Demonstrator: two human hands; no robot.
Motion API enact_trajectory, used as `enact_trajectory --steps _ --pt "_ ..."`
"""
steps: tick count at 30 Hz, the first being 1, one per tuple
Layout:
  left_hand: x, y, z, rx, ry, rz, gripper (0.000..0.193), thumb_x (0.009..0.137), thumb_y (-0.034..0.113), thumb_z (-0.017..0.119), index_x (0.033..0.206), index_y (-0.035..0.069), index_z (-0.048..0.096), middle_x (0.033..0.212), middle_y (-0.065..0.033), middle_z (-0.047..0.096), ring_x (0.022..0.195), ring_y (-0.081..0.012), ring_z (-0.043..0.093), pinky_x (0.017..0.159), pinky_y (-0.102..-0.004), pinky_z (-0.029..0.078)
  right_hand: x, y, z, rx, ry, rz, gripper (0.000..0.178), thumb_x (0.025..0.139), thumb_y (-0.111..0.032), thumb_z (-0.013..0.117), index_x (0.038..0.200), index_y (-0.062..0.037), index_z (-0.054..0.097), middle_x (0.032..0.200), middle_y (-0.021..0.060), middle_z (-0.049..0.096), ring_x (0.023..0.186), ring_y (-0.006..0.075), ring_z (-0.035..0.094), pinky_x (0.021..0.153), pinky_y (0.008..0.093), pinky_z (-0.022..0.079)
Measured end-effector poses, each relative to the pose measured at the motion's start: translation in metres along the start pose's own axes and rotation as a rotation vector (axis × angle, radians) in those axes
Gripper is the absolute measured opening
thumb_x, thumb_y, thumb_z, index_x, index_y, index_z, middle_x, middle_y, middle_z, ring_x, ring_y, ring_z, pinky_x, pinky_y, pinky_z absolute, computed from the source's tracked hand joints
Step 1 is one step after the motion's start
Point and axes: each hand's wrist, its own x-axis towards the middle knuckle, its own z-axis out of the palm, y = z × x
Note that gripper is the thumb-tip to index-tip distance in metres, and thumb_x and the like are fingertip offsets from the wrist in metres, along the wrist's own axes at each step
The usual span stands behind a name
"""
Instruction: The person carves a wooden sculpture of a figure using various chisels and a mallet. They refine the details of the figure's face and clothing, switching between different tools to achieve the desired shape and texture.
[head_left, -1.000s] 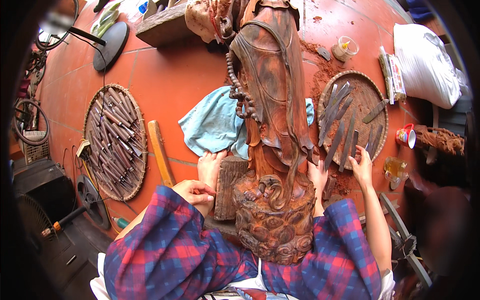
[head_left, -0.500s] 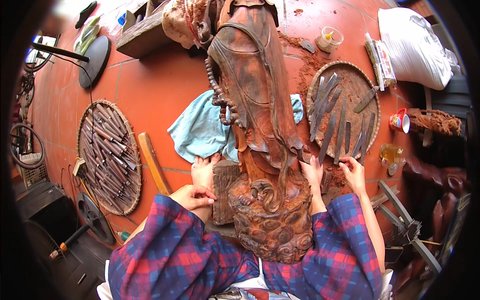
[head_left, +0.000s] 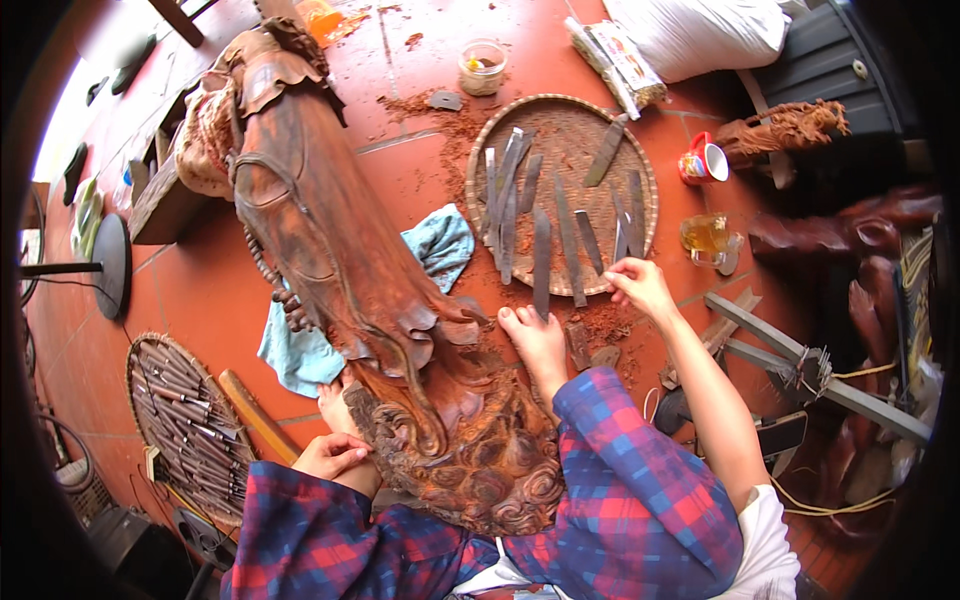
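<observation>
A large carved wooden statue [head_left: 330,210] lies away from me, its knobbly carved base [head_left: 490,470] between my legs. My right hand [head_left: 638,284] is at the near right rim of a round woven tray [head_left: 648,170], thumb and fingers pinched at the lower end of a thin metal blade [head_left: 622,240]. Several flat, dark metal blades [head_left: 564,235] lie on the tray, one [head_left: 542,262] jutting over its near rim. My left hand [head_left: 335,458] rests by my left knee beside the statue's base, fingers curled together, with nothing visible in them.
A second woven tray [head_left: 140,375] at the left holds several wooden-handled carving tools [head_left: 190,410]; a wooden mallet handle [head_left: 258,415] lies beside it. Light blue cloth [head_left: 440,245] shows under the statue. A red mug [head_left: 702,160], a glass of yellow liquid [head_left: 704,236] and a metal stand [head_left: 800,360] are at right.
My view has swung to the right, so the statue now slants toward the upper left. My right hand has reached a little farther over the tray's rim. The left hand stays by the knee.
</observation>
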Motion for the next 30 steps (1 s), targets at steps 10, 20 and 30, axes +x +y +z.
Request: enact_trajectory --steps 10,20,30 --pt "-0.003 0.003 -0.005 0.384 0.092 0.095 0.022 0.091 0.022 0.067 0.104 0.004 0.072 0.094 -0.0121 0.071 0.088 -0.0191 0.068 0.08 -0.0333 0.052 0.053 -0.066 -0.051 -0.515 0.134 -0.062 0.012 0.082 -0.016 0.074 0.086 -0.0046 0.073 0.072 0.0086 0.071 0.064 0.0131 0.069 0.065 0.0294 0.056" --pt "-0.036 -0.013 0.003 0.242 0.275 0.135 0.024 0.09 0.014 0.067 0.11 -0.001 0.067 0.099 -0.0114 0.066 0.089 -0.0186 0.066 0.08 -0.0319 0.052 0.07 -0.001 -0.039 -0.614 0.289 0.173 0.027 0.071 -0.023 0.085 0.089 -0.0055 0.074 0.091 0.0187 0.072 0.092 0.0302 0.071 0.082 0.0408 0.055" --pt "-0.027 -0.008 0.004 0.286 0.273 0.17 0.026 0.089 0.018 0.068 0.11 0.003 0.069 0.094 -0.0132 0.065 0.085 -0.021 0.067 0.078 -0.033 0.053 0.039 -0.034 -0.027 -0.322 0.099 0.315 0.022 0.077 -0.016 0.081 0.078 0.0044 0.071 0.067 0.0089 0.07 0.051 0.0106 0.065 0.05 0.0276 0.053"
